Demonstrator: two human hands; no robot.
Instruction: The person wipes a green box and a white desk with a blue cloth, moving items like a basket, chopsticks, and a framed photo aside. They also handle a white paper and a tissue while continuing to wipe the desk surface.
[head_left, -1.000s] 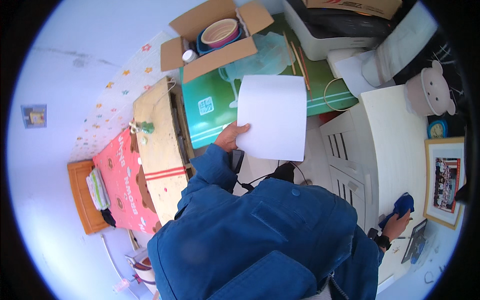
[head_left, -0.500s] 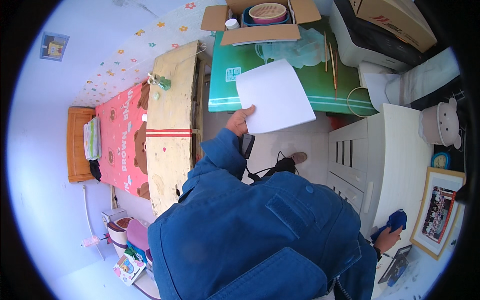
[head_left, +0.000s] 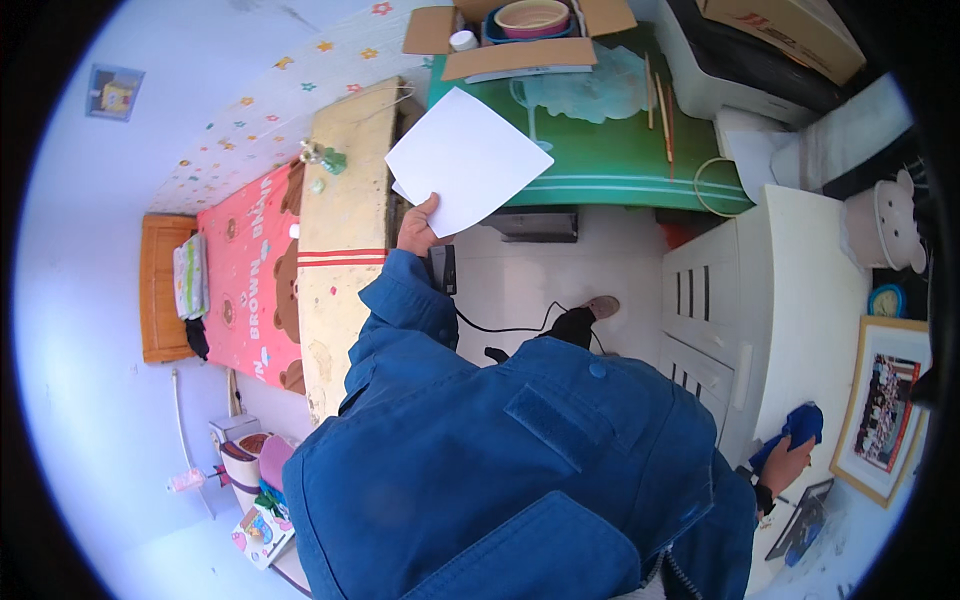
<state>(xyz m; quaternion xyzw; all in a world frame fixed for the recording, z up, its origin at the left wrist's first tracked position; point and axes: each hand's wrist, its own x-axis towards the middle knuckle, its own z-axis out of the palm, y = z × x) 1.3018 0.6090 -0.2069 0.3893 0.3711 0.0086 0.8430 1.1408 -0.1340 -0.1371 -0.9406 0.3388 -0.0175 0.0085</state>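
Note:
My left hand (head_left: 420, 228) grips a stack of white paper (head_left: 470, 160) by its near corner, thumb on top. The paper is held up in front of the green table's left end and the cream cabinet's edge. Far to the right, my right hand (head_left: 785, 466) is closed on a dark blue cloth (head_left: 800, 425) that rests on the white cabinet top (head_left: 790, 350). Part of the cloth is hidden under the fingers. A dark device (head_left: 443, 270) with a cable is by my left wrist.
On the green table (head_left: 600, 190) are an open cardboard box (head_left: 520, 62) with baskets, thin sticks (head_left: 667, 120) and a printer (head_left: 740, 70). A framed photo (head_left: 880, 410) and a pink pot (head_left: 885, 225) stand on the white cabinet. The cream cabinet (head_left: 345, 200) borders a pink bed (head_left: 240, 270).
My left hand has carried the paper leftward and turned it, uncovering more of the table and floor. My right hand, still on the cloth, has shifted only slightly.

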